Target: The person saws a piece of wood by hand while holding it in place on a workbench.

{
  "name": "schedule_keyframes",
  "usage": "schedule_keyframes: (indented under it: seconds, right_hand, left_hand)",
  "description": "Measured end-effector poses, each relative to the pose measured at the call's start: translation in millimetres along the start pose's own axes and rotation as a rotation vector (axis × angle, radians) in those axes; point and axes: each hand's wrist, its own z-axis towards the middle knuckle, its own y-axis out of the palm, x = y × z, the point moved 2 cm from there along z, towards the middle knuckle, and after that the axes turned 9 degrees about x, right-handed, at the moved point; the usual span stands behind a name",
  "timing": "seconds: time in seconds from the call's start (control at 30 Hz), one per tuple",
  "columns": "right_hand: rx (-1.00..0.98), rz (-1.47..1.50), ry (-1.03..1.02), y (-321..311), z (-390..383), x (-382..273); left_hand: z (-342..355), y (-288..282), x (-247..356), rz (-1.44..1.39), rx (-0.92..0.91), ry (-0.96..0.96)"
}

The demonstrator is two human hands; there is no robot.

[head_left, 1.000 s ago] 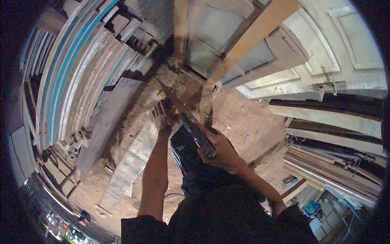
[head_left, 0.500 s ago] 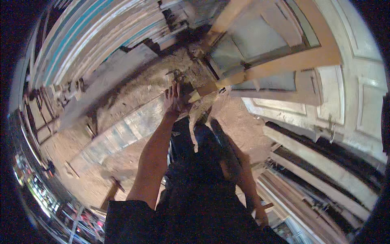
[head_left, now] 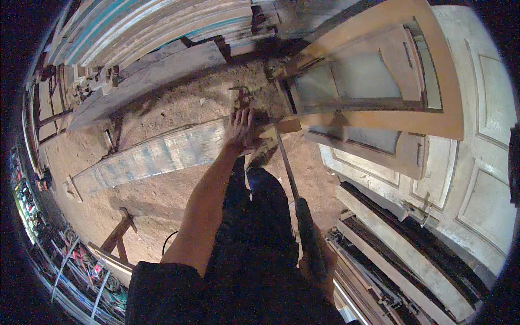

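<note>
A long pale worn plank [head_left: 176,153] lies raised above the earth floor, running from left toward the middle. My left hand [head_left: 240,131] rests flat near its right end, fingers stretched forward and somewhat apart. In my right hand [head_left: 320,262], at the lower right, is the dark handle of what looks like a hand saw [head_left: 288,168], seen almost edge-on. Its narrow blade points forward and meets the wood just right of my left hand. Beyond the blade sticks out a short orange-brown wood end [head_left: 290,125]. My right fingers are partly hidden behind the handle.
Wooden door frames with glass panes [head_left: 368,76] and a white panelled door [head_left: 487,135] stand at the right. Long boards [head_left: 401,244] lie lower right. Stacked planks [head_left: 157,32] fill the far left. A small wooden stand [head_left: 116,235] sits left of my arm.
My right hand has moved forward and inward with the saw, whose blade now shows clearly. My left hand stays on the plank. The whole view has shifted slightly and is less blurred.
</note>
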Motion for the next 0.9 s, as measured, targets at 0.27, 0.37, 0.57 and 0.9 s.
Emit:
schedule_keyframes:
  seconds: [0.27,0.37,0.57,0.9]
  right_hand:
    - [-0.022,0.050,0.045,13,17,7]
    - [-0.017,0.015,0.007,-8,-16,11]
    - [0.038,0.183,0.085,36,47,34]
    - [0.052,0.113,0.029,16,6,8]
  left_hand:
    - [-1,9,-8,0.008,-0.200,-0.132]
    - [11,2,-2,0.075,-0.228,-0.112]
    - [10,-5,11,-0.008,-0.268,-0.130]
    - [-3,-2,1,0.030,-0.222,-0.118]
